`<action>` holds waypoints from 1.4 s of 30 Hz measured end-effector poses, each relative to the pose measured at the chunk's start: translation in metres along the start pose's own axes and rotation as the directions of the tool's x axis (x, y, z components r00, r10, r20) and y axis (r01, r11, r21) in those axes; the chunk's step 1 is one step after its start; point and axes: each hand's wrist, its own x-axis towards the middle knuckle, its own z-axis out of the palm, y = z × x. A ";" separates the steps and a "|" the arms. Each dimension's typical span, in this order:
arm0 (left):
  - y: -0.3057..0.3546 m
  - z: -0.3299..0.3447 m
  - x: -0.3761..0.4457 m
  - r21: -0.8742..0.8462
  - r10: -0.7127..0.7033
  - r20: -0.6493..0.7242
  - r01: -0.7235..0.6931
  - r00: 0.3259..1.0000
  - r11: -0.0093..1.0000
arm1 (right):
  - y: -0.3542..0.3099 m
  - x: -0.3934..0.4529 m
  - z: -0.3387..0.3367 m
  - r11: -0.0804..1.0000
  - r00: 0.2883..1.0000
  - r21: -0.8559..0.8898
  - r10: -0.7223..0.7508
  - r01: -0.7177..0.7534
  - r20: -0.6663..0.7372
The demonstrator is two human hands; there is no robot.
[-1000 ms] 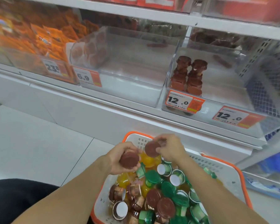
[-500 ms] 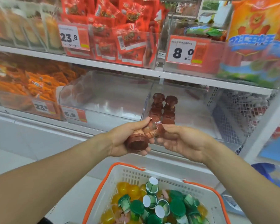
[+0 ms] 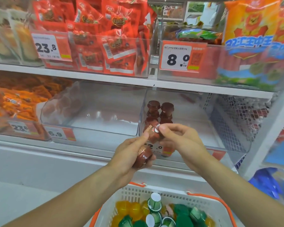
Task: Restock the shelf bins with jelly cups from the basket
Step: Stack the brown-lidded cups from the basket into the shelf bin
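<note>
We hold two brown jelly cups up in front of the shelf. Our left hand [image 3: 129,154] is curled around one brown cup [image 3: 143,157], low and on its side. Our right hand [image 3: 179,138] pinches a second cup [image 3: 152,129] at its rim with thumb and fingertips, just in front of the bin [image 3: 195,120]. Inside that bin two stacks [image 3: 160,112] of brown cups stand side by side near the left wall. The rest of the bin floor looks bare. The basket [image 3: 162,194] sits below our arms, with green and yellow cups in it.

What could go wrong? The right hand only has a small pinch on the cup's edge, so we think the cup could slip and fall to the floor or back into the basket. The stacks look tall and thin. If we bump them with a cup or a knuckle, they may tip over. The bin's clear front wall is also in the way, so the cup could knock it if we go in too low.

Half a second ago both cups were close together, almost touching, with the hands side by side. Now the right hand has lifted its cup up and toward the bin, and the left hand has dropped a bit lower. The stacks have not changed.
</note>
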 end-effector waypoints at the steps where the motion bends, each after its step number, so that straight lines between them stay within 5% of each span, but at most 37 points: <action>1: 0.000 0.000 0.002 -0.016 -0.036 -0.021 0.036 0.999 0.999 | -0.002 0.008 -0.001 1.000 0.999 0.007 -0.020 0.020 -0.044; 10: 0.004 -0.008 0.008 -0.182 -0.189 0.009 0.188 0.982 0.965 | 0.014 0.131 -0.001 0.921 0.952 -0.390 -0.136 0.019 -0.273; 18: 0.010 -0.012 0.007 -0.195 -0.275 0.132 0.297 0.952 0.935 | 0.042 0.156 0.001 0.808 0.967 -0.587 -0.180 0.039 -0.183; 36: 0.015 -0.014 0.003 -0.132 -0.269 0.063 0.275 0.961 0.952 | 0.022 0.134 0.009 0.613 0.987 -0.783 -0.160 0.104 0.006; 42: 0.016 -0.011 0.001 -0.195 -0.273 0.090 0.286 0.958 0.938 | -0.012 0.062 0.016 0.802 0.970 -0.546 -0.195 0.242 0.143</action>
